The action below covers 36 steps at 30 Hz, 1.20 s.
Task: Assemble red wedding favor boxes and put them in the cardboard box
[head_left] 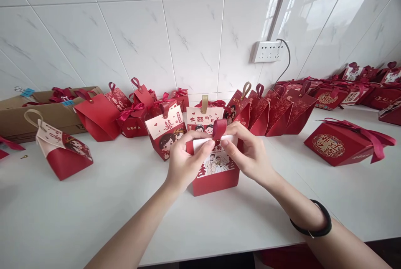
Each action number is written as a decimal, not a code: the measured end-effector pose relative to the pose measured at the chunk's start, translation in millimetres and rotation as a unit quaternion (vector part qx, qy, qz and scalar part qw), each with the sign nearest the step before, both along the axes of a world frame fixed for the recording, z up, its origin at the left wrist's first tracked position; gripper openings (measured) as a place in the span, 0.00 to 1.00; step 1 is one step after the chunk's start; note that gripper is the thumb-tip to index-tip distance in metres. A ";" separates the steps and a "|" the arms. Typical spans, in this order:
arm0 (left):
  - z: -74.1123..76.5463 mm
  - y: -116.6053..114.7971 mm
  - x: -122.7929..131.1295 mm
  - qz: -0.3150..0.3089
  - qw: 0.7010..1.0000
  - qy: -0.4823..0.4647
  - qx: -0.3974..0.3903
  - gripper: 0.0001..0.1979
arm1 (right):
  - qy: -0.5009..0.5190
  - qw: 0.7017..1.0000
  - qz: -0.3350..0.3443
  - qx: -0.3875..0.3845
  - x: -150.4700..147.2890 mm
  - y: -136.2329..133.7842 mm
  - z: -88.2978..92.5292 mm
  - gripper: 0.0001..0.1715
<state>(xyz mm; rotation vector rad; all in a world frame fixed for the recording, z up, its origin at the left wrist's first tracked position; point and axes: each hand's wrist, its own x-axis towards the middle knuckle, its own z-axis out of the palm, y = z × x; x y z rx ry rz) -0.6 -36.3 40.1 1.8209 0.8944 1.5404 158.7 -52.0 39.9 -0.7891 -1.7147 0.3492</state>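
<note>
A small red gift box (215,177) with a cartoon couple printed on its front stands on the white table (94,210) in the middle. My left hand (183,160) pinches the white top flap from the left. My right hand (250,152) pinches the same flap from the right, just below the red ribbon loop (219,129) that sticks up from the top. Both hands are closed on the box's top edge. A black band (313,227) circles my right wrist.
Several finished red gift boxes (275,110) line the tiled wall behind. A flat red box with ribbon (341,145) lies at right, a pink-topped one (59,152) at left. A brown cardboard box (37,114) sits far left. A wall socket (266,51) hangs above.
</note>
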 end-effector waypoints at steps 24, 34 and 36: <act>-20.4 4.7 -9.2 -0.109 0.993 0.004 -0.055 0.09 | 0.036 0.999 -0.033 0.000 -1.7 -1.9 -7.4 0.08; -18.0 3.9 -7.3 -0.076 0.996 0.043 -0.021 0.12 | 0.025 0.999 -0.027 -0.022 0.7 -3.7 -1.5 0.04; -18.1 4.2 -6.9 -0.071 0.996 0.046 -0.020 0.13 | 0.023 0.999 -0.027 -0.025 1.5 -3.7 -1.6 0.05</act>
